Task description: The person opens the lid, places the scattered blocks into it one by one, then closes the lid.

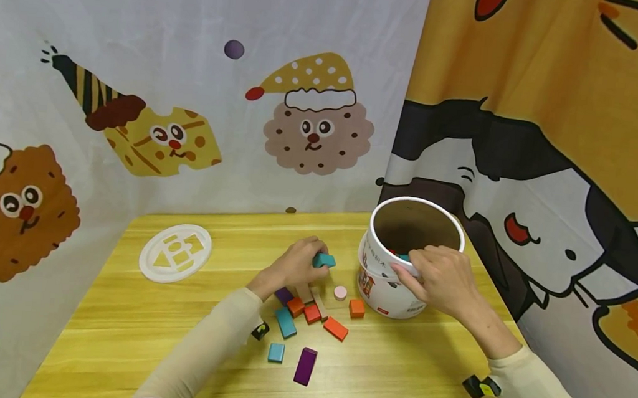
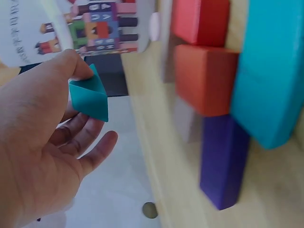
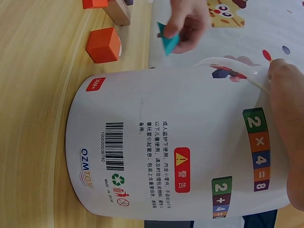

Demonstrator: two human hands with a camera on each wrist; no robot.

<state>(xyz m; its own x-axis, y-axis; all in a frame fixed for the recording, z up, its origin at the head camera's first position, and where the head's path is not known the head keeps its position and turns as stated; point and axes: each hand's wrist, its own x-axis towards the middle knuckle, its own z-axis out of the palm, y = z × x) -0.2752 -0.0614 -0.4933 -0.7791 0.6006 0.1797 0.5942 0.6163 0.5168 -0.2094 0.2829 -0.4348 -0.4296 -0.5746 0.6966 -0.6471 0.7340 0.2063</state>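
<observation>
Between thumb and fingers, my left hand (image 1: 297, 263) pinches a teal triangular block (image 2: 90, 95), raised above the pile and left of the bucket. My right hand (image 1: 444, 277) grips the near rim of a white printed bucket (image 3: 142, 142), thumb outside and fingers over the edge. A few red and teal blocks show inside the bucket, much of its inside being hidden. Below my left hand lie a purple block (image 2: 223, 161), orange block (image 2: 206, 78), red block (image 2: 202, 19) and large teal block (image 2: 270, 66), with natural wood pieces (image 1: 319, 304) among them.
A white round lid (image 1: 175, 253) with shaped cutouts lies at the table's back left. Nearer the front are a small teal block (image 1: 276, 353) and a dark purple block (image 1: 306, 366). Orange blocks (image 1: 356, 308) and a pale pink disc (image 1: 340, 293) sit beside the bucket. Printed curtains hang behind.
</observation>
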